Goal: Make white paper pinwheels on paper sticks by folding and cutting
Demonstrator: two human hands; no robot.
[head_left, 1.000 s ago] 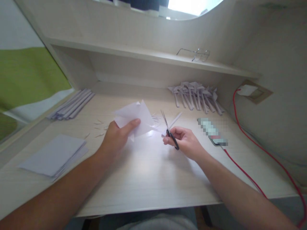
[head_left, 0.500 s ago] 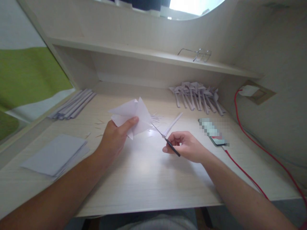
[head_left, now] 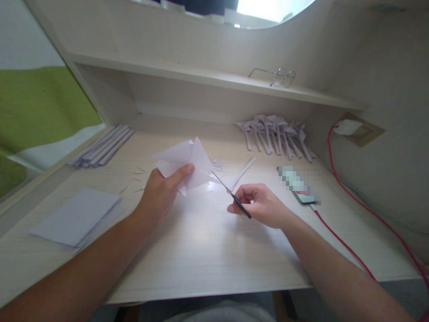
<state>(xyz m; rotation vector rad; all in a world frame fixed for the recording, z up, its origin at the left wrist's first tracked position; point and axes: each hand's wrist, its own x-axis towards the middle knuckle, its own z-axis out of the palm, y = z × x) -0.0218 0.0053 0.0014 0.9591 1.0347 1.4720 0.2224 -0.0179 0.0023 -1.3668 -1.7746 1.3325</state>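
My left hand (head_left: 166,185) is closed on a folded white paper pinwheel (head_left: 197,161), its thumb pressed on the paper's face and pointed flaps standing out around it. In my right hand (head_left: 256,203) is a pair of black-handled scissors (head_left: 229,190), gripped with bent fingers. The blades point up and left, and their tips meet the pinwheel's right edge. Whether they touch it or lie just behind it I cannot tell. A rolled paper stick (head_left: 244,172) lies on the desk behind the scissors. Thin paper scraps (head_left: 219,165) lie behind the pinwheel.
Finished paper pinwheels (head_left: 275,134) on sticks lie in a row at the back right. Rolled paper sticks (head_left: 103,145) are heaped at the back left, near stacked paper sheets (head_left: 78,217). Thin brown slivers (head_left: 138,179) are scattered nearby. A phone (head_left: 298,185) with a red cable (head_left: 345,246) lies right. Glasses (head_left: 281,78) rest on the shelf.
Almost nothing differs. The pinwheel has shifted very slightly, and both hands keep their places and grips.
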